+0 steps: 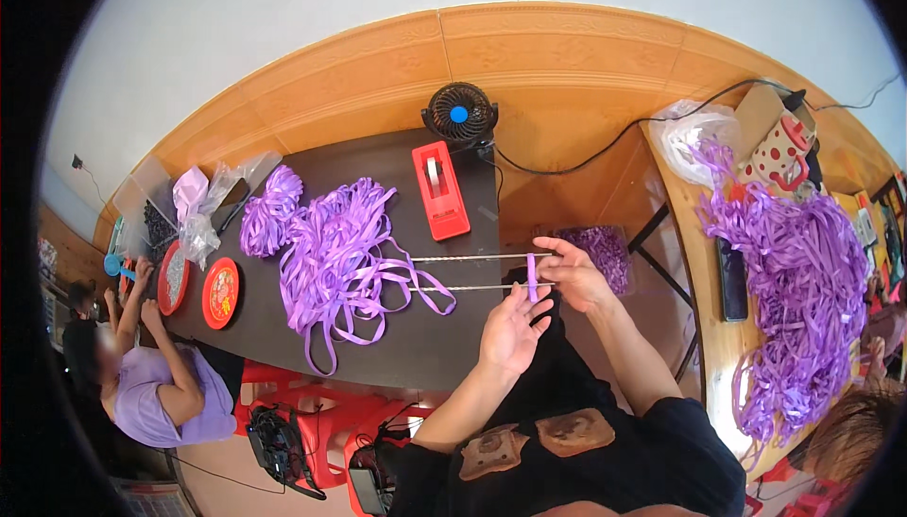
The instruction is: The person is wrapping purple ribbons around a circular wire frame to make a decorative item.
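Observation:
My right hand (pixel 573 273) pinches a short purple ribbon piece (pixel 532 276) that crosses two thin twisted cords (pixel 463 271). The cords stretch left toward a big heap of purple ribbon (pixel 333 253) on the dark table (pixel 378 347). Just below the ribbon piece, my left hand (pixel 510 328) is held palm up with its fingers spread, fingertips touching or almost touching the piece and the lower cord.
A red tape dispenser (pixel 440 189) and a small black fan (pixel 459 114) stand at the table's far side. Two red dishes (pixel 219 292) lie at the left, where another person (pixel 156 389) sits. A second ribbon heap (pixel 803 281) covers the wooden table at the right.

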A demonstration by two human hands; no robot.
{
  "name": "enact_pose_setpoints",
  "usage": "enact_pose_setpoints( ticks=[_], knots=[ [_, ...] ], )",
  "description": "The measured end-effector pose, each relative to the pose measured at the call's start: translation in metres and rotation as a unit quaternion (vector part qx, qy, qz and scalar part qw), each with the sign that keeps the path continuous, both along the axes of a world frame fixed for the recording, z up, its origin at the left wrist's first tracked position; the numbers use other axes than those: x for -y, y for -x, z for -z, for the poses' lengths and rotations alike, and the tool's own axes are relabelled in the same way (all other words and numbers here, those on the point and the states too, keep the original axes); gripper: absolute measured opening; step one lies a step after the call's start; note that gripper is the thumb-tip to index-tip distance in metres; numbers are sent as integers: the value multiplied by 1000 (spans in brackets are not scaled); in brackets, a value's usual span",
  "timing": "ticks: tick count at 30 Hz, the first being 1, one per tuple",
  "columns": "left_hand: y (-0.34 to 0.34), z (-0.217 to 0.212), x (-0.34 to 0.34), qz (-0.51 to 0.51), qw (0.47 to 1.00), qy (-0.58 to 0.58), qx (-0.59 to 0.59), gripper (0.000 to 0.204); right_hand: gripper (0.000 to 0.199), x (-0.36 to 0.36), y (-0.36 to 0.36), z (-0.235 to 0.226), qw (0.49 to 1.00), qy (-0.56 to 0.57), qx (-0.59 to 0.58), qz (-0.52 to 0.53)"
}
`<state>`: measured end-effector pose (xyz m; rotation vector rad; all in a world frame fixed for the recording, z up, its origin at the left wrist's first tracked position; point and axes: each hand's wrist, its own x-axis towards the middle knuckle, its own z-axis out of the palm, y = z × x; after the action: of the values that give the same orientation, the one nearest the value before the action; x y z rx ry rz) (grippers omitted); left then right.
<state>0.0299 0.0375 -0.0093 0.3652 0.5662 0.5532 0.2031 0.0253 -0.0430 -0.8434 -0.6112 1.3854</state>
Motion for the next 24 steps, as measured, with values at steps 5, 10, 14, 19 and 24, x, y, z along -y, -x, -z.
enact_pose_setpoints(
  ticks=[5,10,14,19,24],
  knots=[
    [0,-1,1,-7,1000,5,-8,39,52,-12,5,7,999,-5,6,-31],
    [0,-1,1,-12,1000,10,-5,42,54,-20,9,8,994,-19,-78,-74],
    [0,1,1,-8,1000,8,-2,42,55,-23,14,9,992,-11,-101,-79],
    [0,3,1,-12,1000,6,2,42,56,-17,20,-2,1000,25,-2,5],
    [-1,0,1,-14,1000,6,-4,41,57,-5,10,2,998,31,1,63]
  ],
)
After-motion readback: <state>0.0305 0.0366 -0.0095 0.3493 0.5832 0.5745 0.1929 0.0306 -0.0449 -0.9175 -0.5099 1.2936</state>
